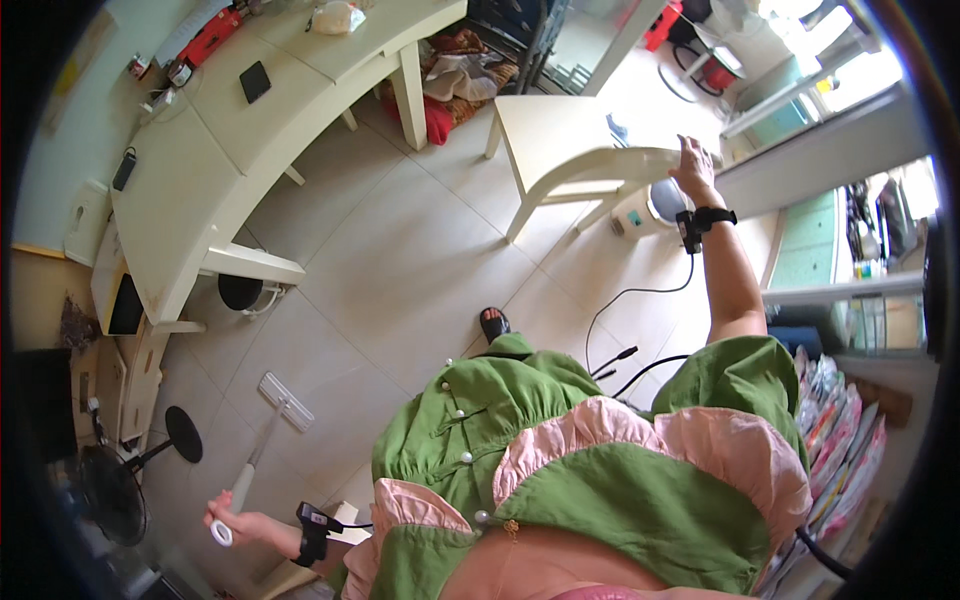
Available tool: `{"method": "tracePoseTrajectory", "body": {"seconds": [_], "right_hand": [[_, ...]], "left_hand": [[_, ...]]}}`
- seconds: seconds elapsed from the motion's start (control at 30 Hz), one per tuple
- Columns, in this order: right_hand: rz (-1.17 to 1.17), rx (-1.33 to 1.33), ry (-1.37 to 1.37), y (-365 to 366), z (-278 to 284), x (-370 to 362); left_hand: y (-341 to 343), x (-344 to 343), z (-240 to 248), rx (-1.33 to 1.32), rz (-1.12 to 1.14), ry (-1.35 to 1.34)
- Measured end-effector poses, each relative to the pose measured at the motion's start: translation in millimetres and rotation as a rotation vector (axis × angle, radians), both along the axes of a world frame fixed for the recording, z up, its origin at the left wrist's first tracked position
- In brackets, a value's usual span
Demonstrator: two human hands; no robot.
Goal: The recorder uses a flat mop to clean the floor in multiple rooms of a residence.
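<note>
Curving along the wall, the long cream desk (215,150) took up the upper left, its top bearing a flat black device (255,81) and a red case (210,37), set back where they would not be knocked. Pale floor tiles (400,270) lay open between desk and person, leaving room for a mop to sweep. A cream chair (570,160) stood tipped off its upright stance, and the right hand (693,163) rested on its top rail with fingers curled over the edge, apparently steadying or shifting it away from the floor beneath. Just beside that hand sat a small white appliance (650,208), its black cord (625,310) trailing over the tiles. A black fan (115,490) stood at the lower left. The left hand (238,522) was closed around the white grip of the flat mop (262,440), held out to the side with its rectangular head resting on the tiles, well apart from the chair.
</note>
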State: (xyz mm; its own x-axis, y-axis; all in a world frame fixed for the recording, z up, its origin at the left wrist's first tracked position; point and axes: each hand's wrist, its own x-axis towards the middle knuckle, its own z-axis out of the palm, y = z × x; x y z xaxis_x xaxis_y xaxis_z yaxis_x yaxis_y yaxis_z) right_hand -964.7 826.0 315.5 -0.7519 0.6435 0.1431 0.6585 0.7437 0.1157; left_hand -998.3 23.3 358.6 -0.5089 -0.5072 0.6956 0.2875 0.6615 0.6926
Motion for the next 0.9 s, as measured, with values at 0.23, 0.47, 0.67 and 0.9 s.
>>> {"method": "tracePoseTrajectory", "body": {"seconds": [0.23,0.47,0.67,0.9], "right_hand": [[0.205,-0.356,-0.369,63,-10,-27],[0.556,-0.599,-0.375,-25,12,-80],[0.676,-0.564,-0.578,-108,16,-124],[0.615,-0.706,-0.649,-190,29,-115]], "left_hand": [[59,-23,-22,0.134,0.039,-0.202],[61,-7,-25,0.115,0.003,-0.204],[64,-11,-34,0.170,-0.001,-0.140],[63,-9,-21,0.101,0.024,-0.032]]}}
